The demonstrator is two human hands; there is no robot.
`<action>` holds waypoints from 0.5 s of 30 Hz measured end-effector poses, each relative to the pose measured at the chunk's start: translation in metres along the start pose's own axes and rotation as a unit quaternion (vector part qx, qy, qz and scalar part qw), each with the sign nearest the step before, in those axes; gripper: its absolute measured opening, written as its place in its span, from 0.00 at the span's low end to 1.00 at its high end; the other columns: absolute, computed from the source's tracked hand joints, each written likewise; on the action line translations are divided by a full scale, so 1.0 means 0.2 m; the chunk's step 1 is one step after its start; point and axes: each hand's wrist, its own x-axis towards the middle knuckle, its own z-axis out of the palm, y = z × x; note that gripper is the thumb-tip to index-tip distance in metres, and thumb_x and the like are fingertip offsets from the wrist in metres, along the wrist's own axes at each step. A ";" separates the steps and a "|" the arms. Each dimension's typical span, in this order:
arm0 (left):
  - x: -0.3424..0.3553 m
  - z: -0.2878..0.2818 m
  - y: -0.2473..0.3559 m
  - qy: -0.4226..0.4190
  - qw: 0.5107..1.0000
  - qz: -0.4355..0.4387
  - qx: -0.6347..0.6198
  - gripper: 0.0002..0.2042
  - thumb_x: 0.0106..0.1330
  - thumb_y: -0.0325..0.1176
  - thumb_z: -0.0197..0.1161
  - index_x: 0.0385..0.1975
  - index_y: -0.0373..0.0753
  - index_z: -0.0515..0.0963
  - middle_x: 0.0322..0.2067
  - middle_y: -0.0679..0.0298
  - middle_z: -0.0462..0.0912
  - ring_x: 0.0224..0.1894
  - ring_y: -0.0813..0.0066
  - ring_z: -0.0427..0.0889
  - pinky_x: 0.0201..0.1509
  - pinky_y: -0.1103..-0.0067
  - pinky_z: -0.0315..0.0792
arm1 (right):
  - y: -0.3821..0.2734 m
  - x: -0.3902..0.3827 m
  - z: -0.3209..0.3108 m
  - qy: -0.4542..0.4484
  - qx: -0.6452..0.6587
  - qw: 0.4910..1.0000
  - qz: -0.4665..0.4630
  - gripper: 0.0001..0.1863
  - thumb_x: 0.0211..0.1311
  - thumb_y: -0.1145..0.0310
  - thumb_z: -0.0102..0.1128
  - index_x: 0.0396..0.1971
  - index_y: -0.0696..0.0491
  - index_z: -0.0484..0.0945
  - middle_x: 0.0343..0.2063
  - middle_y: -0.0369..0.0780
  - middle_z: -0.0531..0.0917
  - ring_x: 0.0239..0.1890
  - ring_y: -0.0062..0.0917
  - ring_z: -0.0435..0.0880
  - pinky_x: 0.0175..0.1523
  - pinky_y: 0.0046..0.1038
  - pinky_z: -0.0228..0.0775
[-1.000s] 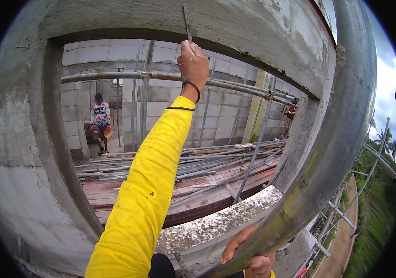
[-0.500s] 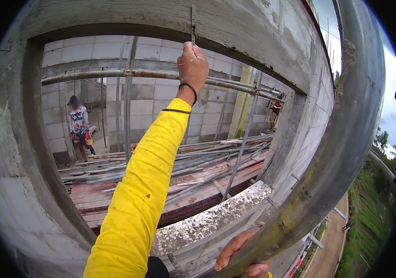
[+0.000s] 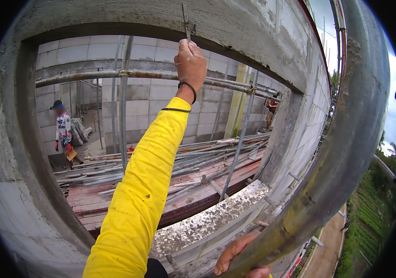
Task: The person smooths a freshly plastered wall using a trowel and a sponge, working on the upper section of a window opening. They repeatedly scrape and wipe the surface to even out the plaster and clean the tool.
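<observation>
My left hand [image 3: 190, 65], in a yellow sleeve, is raised to the window lintel [image 3: 114, 23], its fingers closed on a thin grey metal strip [image 3: 185, 18] that points upward against the rough concrete. My right hand [image 3: 233, 252] is wrapped round a thick galvanized pipe [image 3: 328, 171] that rises along the right side, stained yellow and grey; part of that hand is hidden behind the pipe. Below the opening is a speckled white sill [image 3: 207, 215].
Inside, long pipes [image 3: 216, 153] lie over reddish boards [image 3: 86, 199], below horizontal scaffold tubing [image 3: 151, 75]. A co-worker [image 3: 63, 129] is at left, another person [image 3: 270, 113] farther right. At far right, a dirt path [image 3: 328, 250] and greenery [image 3: 365, 217] lie far below.
The view has shifted slightly, with the opening moving left. The co-worker at left has moved leftward and turned sideways. Both my hands keep their grips.
</observation>
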 end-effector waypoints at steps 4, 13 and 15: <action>0.00 -0.01 0.01 -0.047 0.999 -0.010 0.020 0.12 0.79 0.36 0.49 0.41 0.33 0.72 0.32 0.39 0.83 0.39 0.34 0.82 0.43 0.53 0.75 | 0.00 -0.01 0.00 -0.003 0.008 1.000 0.004 0.39 0.45 0.48 0.84 0.46 0.58 0.72 0.25 0.45 0.80 0.27 0.34 0.82 0.34 0.33 0.79; -0.03 0.03 0.01 -0.059 0.998 -0.024 0.029 0.12 0.78 0.36 0.51 0.36 0.33 0.73 0.31 0.41 0.83 0.38 0.35 0.82 0.41 0.55 0.74 | 0.02 -0.02 -0.02 0.004 0.021 1.000 0.005 0.40 0.44 0.49 0.85 0.47 0.58 0.72 0.26 0.46 0.80 0.28 0.34 0.82 0.34 0.33 0.79; -0.02 0.03 0.00 -0.082 0.995 -0.019 0.046 0.13 0.79 0.37 0.51 0.37 0.34 0.73 0.32 0.41 0.83 0.39 0.34 0.82 0.41 0.54 0.74 | 0.02 -0.01 -0.01 0.002 0.031 1.000 0.003 0.40 0.43 0.49 0.85 0.48 0.58 0.72 0.26 0.46 0.80 0.28 0.34 0.82 0.35 0.33 0.79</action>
